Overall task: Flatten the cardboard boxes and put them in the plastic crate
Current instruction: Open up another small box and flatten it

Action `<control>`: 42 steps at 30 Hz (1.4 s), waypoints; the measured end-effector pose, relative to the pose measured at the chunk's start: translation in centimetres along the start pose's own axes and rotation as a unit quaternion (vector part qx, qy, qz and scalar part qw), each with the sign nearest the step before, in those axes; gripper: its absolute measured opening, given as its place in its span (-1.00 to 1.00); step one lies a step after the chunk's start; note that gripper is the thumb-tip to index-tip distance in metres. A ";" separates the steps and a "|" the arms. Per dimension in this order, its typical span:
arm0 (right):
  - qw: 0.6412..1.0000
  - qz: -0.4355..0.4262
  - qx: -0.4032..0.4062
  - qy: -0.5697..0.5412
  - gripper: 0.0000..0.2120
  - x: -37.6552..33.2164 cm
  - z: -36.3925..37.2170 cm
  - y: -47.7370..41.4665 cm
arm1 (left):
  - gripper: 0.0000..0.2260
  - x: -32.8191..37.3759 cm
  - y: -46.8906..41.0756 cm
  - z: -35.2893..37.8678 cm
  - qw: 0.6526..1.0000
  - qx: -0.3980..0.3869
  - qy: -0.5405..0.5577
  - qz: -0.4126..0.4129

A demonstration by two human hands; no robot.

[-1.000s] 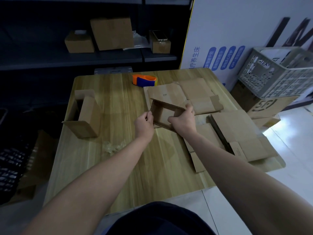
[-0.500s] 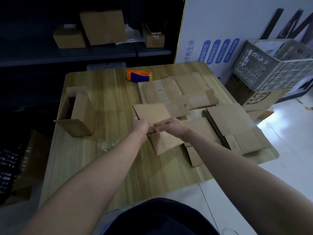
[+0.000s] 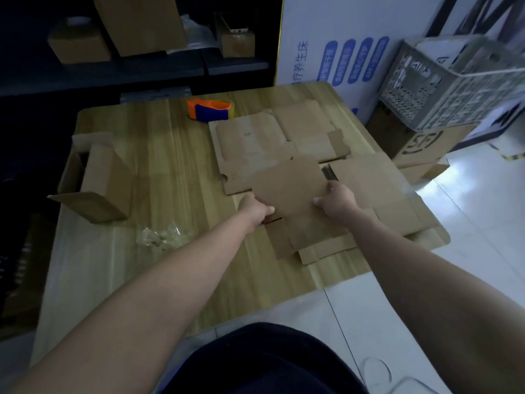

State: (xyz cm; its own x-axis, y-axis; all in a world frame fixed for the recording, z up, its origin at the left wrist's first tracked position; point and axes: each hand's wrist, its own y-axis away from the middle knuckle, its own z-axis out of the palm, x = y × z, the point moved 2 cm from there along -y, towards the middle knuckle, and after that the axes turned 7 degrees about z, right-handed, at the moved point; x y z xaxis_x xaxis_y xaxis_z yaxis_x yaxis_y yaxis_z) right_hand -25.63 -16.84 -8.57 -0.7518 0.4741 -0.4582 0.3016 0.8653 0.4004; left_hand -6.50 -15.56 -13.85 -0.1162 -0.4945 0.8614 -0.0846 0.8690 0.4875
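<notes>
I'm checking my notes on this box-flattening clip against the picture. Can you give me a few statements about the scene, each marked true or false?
1. The left hand and right hand both hold one flattened cardboard sheet. True.
2. The tape dispenser lies in the plastic crate. False: it sits on the table, at its far side.
3. An open box, not yet flattened, stands at the table's left edge. True.
4. The plastic crate stands on the table. False: it rests on a cardboard box to the right of the table.
</notes>
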 end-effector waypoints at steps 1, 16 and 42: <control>1.000 0.004 0.009 0.023 -0.50 0.8 -0.4 -0.7 | -0.54 0.0 0.0 1.2 0.999 -0.004 -0.044 0.011; 0.953 -0.136 -0.112 0.246 -0.49 6.6 2.8 -7.9 | -0.11 -2.2 -2.6 9.1 0.935 0.008 -0.353 0.038; 0.895 -0.307 0.091 0.312 -0.59 -5.0 2.6 -1.5 | -0.64 3.9 1.8 -1.3 0.846 0.073 -0.459 0.261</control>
State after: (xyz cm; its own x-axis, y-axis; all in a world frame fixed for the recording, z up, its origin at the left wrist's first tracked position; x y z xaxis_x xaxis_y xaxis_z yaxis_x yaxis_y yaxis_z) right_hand -20.86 -20.09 -8.95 -0.9722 -0.2341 0.0071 -0.2332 0.9703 0.0639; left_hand -5.76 -15.93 -9.48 -0.8896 0.0942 0.4469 0.1019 0.9948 -0.0069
